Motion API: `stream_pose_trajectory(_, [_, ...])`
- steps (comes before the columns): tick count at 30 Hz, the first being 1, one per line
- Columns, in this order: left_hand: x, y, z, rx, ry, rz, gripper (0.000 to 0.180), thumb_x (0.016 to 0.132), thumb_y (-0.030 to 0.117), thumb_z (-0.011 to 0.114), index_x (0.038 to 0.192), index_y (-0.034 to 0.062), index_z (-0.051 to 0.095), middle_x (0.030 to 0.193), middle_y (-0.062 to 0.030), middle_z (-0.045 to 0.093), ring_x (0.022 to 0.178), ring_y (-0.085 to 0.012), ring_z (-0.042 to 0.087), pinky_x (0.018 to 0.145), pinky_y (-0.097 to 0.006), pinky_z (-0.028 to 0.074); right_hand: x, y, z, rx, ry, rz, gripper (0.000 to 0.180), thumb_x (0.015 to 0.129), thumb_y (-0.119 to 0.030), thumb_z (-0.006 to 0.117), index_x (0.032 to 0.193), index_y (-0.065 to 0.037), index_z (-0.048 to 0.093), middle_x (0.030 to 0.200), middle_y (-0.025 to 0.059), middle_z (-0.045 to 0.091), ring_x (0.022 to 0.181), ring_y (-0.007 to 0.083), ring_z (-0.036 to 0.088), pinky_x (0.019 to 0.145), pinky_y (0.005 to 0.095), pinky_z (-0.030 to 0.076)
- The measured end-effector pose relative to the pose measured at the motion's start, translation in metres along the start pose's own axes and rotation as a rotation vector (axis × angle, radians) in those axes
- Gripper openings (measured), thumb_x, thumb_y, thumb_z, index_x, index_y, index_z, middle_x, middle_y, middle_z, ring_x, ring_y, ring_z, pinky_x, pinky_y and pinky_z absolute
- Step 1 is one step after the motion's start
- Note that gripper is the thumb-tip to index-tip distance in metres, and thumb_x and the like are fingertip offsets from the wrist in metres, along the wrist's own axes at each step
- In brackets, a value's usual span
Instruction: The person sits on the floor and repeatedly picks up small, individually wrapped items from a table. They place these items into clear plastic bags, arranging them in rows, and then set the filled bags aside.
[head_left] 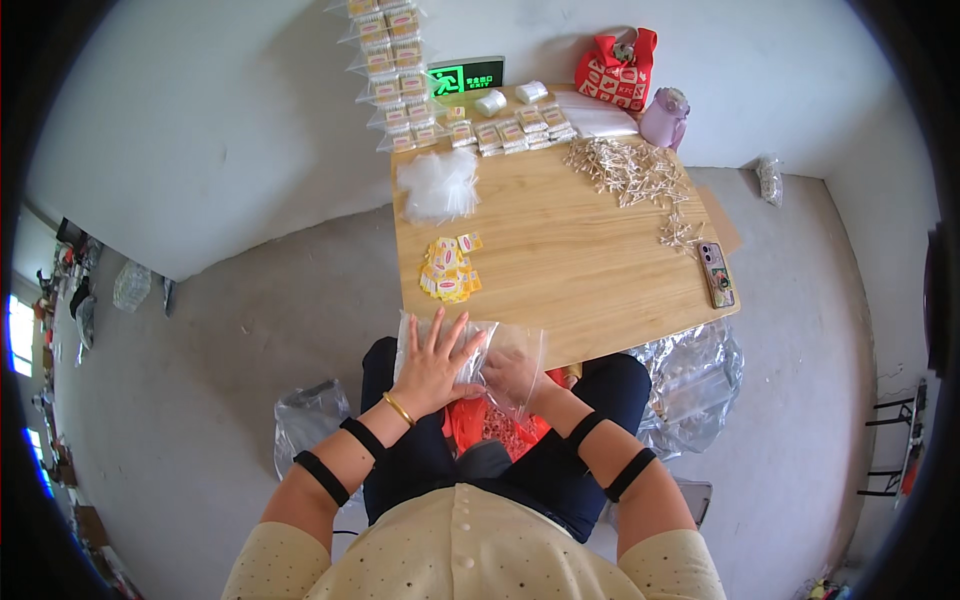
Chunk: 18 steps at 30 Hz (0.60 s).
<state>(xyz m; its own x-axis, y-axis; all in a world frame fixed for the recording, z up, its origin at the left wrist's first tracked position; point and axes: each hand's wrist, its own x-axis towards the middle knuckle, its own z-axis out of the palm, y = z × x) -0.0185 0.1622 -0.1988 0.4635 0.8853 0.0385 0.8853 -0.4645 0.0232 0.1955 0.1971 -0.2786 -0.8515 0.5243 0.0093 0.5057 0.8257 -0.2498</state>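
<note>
A clear plastic bag [530, 347] lies over the table's front edge, above my lap. My left hand [435, 365] rests flat on its left part with the fingers spread. My right hand [512, 372] shows through the film at the bag's right part. Its fingers point left, but glare and film veil them, and I cannot tell whether they grip anything. Just beyond my left fingertips sits a loose pile of yellow-and-white printed cards [447, 270]. Farther back on the left is a heap of empty clear sachets [438, 185].
Loose cotton swabs [630, 170] cover the table's [560, 250] far right, near a phone [716, 275]. Packed swab packets [510, 130], a purple jug [664, 118] and a red bag [617, 75] line the back. Stacked packets [395, 75] rise at the back left. A red bag [500, 430] lies between my legs.
</note>
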Motion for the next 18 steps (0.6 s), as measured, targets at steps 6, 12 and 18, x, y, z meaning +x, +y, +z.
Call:
stream_pose_trajectory(6, [-0.002,-0.005,-0.003,0.001,-0.009,-0.026,0.086,0.082,0.072,0.054,0.152,0.0256,0.037,0.160,-0.0122,0.024,0.147,-0.0429,0.017,0.110,-0.074,0.013,0.012,-0.011,-0.040,-0.140,-0.252,-0.111,0.032,0.086,-0.029,0.066,0.117,-0.025,0.065,0.120,-0.0057,0.056,0.128,0.0167,0.044,0.089,0.0408,0.051])
stream_pose_trajectory(12, [0.003,0.004,0.000,-0.025,0.005,-0.026,0.085,0.082,0.066,0.060,0.151,0.0211,0.038,0.160,-0.0133,0.026,0.148,-0.0424,0.017,0.112,-0.072,0.013,0.009,-0.002,-0.025,0.055,-0.169,-0.034,0.033,0.089,-0.027,0.064,0.122,-0.023,0.065,0.133,0.0013,0.054,0.134,0.0228,0.042,0.094,0.0410,0.050])
stream_pose_trajectory(18, [0.004,0.008,0.003,-0.103,0.058,-0.021,0.082,0.086,0.064,0.056,0.149,0.0147,0.040,0.159,-0.0155,0.027,0.147,-0.0440,0.019,0.114,-0.070,0.012,0.012,-0.004,-0.035,0.128,-0.152,-0.013,0.037,0.088,-0.023,0.065,0.124,-0.018,0.063,0.138,0.0057,0.051,0.135,0.0250,0.044,0.099,0.0433,0.048])
